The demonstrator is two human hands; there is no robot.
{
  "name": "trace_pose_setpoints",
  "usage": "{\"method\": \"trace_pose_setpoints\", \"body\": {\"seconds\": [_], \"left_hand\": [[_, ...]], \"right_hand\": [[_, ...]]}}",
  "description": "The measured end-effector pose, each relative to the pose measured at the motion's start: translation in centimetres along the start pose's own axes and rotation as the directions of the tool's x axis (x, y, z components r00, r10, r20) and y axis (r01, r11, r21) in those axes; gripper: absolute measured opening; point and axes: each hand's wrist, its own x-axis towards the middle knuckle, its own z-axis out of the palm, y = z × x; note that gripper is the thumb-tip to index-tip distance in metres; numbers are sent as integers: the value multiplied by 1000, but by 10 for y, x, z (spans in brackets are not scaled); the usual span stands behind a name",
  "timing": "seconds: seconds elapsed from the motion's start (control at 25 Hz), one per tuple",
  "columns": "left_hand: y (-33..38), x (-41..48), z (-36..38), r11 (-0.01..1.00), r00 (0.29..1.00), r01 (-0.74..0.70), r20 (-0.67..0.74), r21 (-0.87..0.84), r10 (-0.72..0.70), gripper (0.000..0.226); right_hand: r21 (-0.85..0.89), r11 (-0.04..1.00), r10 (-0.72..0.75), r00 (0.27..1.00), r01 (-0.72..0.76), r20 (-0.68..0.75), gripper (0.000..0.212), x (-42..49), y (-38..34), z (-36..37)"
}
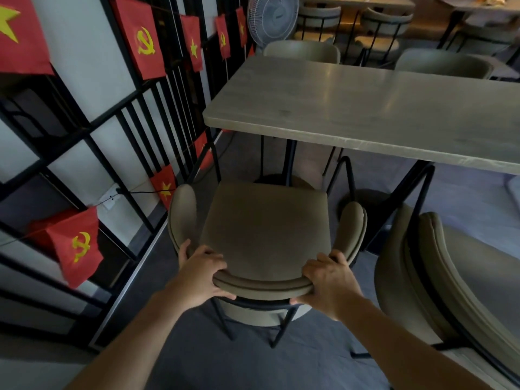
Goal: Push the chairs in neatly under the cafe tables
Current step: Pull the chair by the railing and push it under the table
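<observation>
A beige padded chair (264, 229) with a curved backrest and black metal legs stands in front of me, facing a long grey cafe table (365, 108). Its seat lies wholly outside the table's near edge. My left hand (201, 274) grips the left end of the backrest top. My right hand (329, 280) grips the right end, fingers curled over the rim. A second matching chair (439, 277) stands to the right, also pulled out from the table.
A black metal lattice partition (135, 130) hung with red flags runs along the left, close to the chair. Two more chairs (304, 50) sit tucked at the table's far side. A white fan (274, 16) stands behind them. Grey floor lies under the table.
</observation>
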Motion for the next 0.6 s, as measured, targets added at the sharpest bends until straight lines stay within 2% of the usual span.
{"method": "trace_pose_setpoints", "body": {"seconds": [0.08,0.2,0.28,0.6], "left_hand": [[-12,5,-5,1000,1000,-10,11,-6,10,68],[-25,15,-14,1000,997,15,81,1,-15,50],[-34,22,-18,1000,994,24,110,-5,-24,48],[-28,47,-16,999,998,3,68,39,-5,49]], "right_hand": [[1,1000,11,1000,-11,-1,57,7,-8,1],[9,1000,23,1000,-23,3,60,20,-18,3],[11,1000,23,1000,-23,5,61,28,-23,4],[27,999,30,998,-32,62,57,47,-2,-9]]}}
